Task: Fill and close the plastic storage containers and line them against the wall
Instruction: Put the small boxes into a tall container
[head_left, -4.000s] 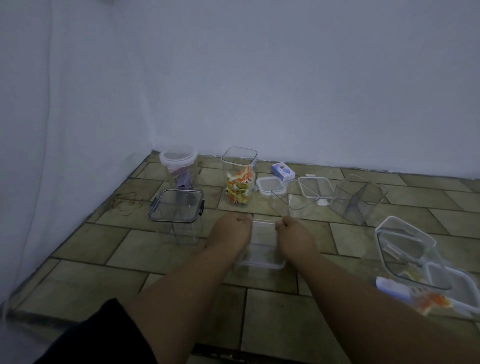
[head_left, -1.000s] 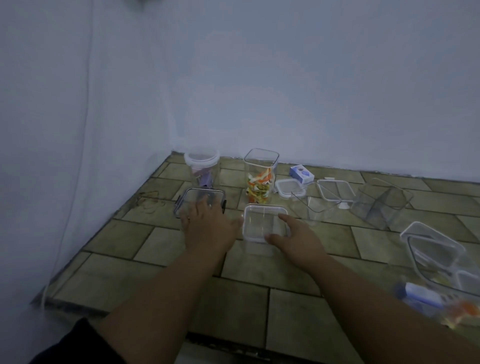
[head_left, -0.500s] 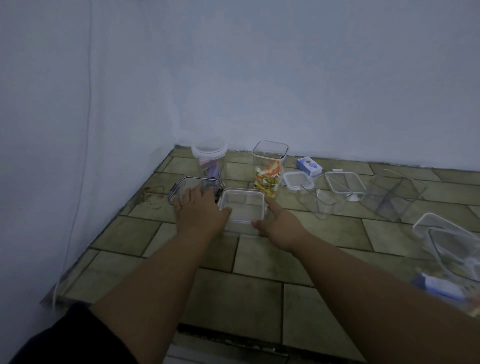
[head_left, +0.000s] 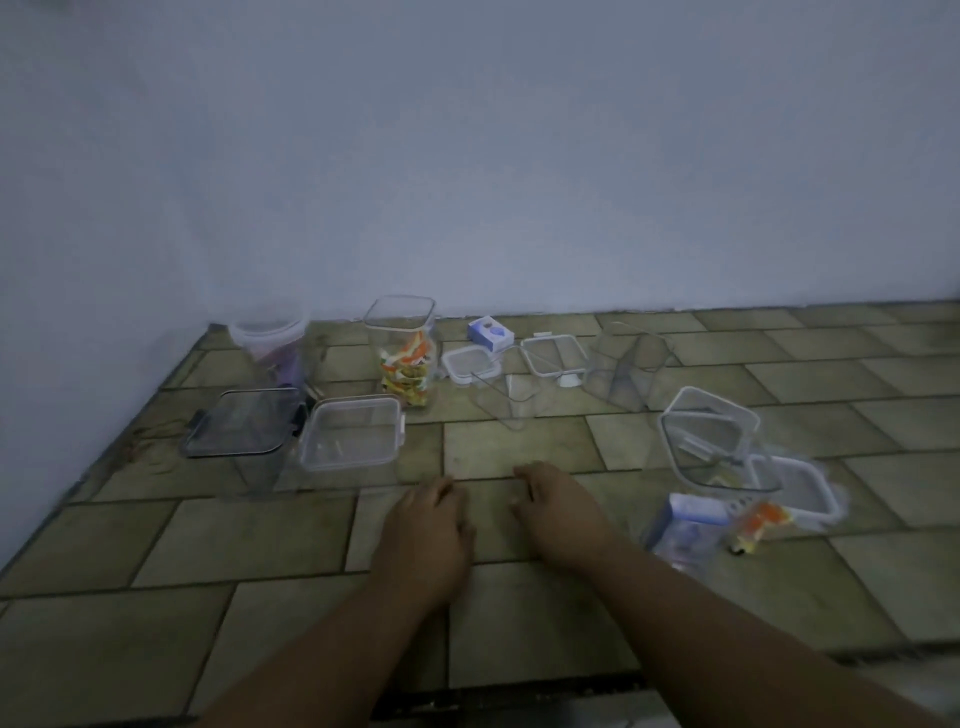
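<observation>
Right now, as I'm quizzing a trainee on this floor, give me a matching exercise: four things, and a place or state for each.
Things: 1 tall container; 2 round tub; 3 dark-lidded container; 4 blue-and-white box.
Matches: A in the corner; B behind a loose lid; C holds colourful packets; D left of the clear-lidded container.
Pairs: 1-C; 2-A; 3-D; 4-B.

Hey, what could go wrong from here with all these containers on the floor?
1. The tall jar of colourful packets looks unlidded; a bump while reaching past could tip it and spill them.
2. The empty clear box beyond the right hand is hard to see in this dim light and could get knocked.
</observation>
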